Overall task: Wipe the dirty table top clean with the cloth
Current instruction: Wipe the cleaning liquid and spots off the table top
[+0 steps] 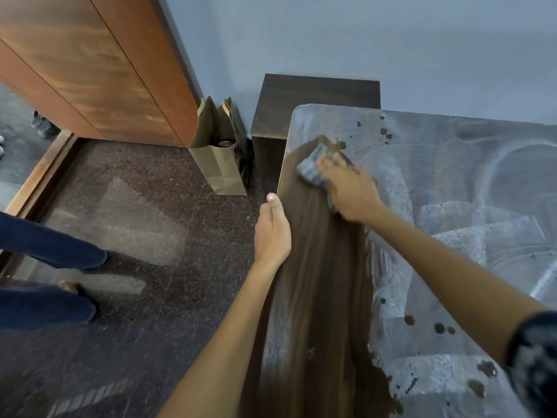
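One strip along the table's (452, 176) left edge is wiped dark. The right hand (349, 188) presses the cloth (313, 165) near the far left corner, fingers seemingly spread flat. The left hand (272, 233) grips that edge, fingers curled under, probably for steadiness.

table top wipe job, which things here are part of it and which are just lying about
Part of the job:
table top
cloth, pressed down by the right hand
left hand, gripping the table's edge

Just lying about:
paper bag on the floor
dark side cabinet
wooden wardrobe
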The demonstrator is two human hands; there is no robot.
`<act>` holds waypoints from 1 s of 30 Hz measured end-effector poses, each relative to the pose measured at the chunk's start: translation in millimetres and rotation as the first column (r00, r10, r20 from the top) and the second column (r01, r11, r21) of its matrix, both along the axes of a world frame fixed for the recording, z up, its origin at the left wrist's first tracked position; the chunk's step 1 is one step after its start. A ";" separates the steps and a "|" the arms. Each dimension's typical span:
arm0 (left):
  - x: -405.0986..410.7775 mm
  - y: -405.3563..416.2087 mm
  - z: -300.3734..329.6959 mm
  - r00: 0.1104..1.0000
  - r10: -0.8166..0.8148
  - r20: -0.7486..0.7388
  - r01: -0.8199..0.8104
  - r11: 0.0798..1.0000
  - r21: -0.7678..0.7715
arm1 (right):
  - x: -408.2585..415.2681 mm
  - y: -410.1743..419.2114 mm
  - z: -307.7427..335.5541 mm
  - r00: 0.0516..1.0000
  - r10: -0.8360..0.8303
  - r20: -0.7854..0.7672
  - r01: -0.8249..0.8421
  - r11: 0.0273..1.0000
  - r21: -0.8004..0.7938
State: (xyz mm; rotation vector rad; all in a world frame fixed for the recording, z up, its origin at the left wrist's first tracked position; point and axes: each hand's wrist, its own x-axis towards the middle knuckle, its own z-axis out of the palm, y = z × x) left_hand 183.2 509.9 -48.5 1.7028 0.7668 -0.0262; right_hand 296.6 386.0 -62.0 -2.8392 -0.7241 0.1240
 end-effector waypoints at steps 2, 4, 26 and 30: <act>4.2 -0.4 0.1 1.000 -0.008 0.009 0.008 1.000 0.007 | 39.8 14.1 1.1 0.990 -0.137 -0.022 0.137 0.990 -0.027; 9.3 -1.3 -0.3 1.000 -0.001 0.012 0.001 1.000 0.017 | 59.9 37.8 1.0 0.985 -0.172 -0.021 0.172 0.985 -0.014; 68.7 -1.9 -22.8 0.998 -0.048 0.034 0.040 0.976 0.213 | 51.0 38.4 -9.3 0.994 0.103 0.029 -0.103 0.994 0.028; 74.6 0.5 -28.9 0.992 -0.117 0.039 0.099 0.944 0.314 | 35.7 -8.0 -7.8 0.983 0.178 -0.041 -0.175 0.982 0.070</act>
